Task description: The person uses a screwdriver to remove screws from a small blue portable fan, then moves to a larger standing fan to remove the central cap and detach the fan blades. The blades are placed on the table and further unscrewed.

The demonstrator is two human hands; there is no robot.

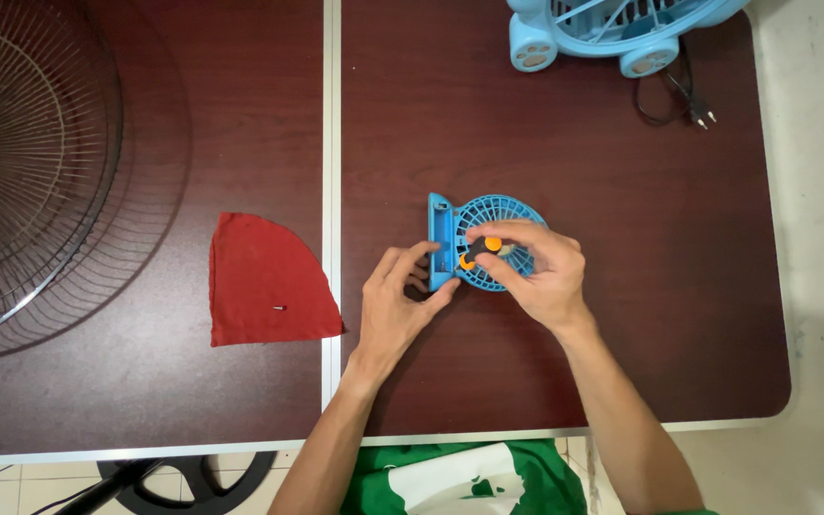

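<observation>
We see a small blue fan (488, 243) lying flat near the middle of the dark red table (622, 315). Our left hand (395, 310) holds its flat base on the left side, fingers curled around it. Our right hand (536, 272) sits on top of the round grille and pinches a black and orange screwdriver (482, 250) that points down into the fan. A red cloth (264, 281) with a tiny screw (279, 308) lies well to the left, beside a big wire fan guard (35, 162). A bigger light blue fan (612, 29) and its black plug (703, 116) sit at the far edge. Nothing is in the way.

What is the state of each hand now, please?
Left hand: closed on the base of the small blue fan.
Right hand: closed on an orange-and-black tool, set against the fan's grille.
</observation>
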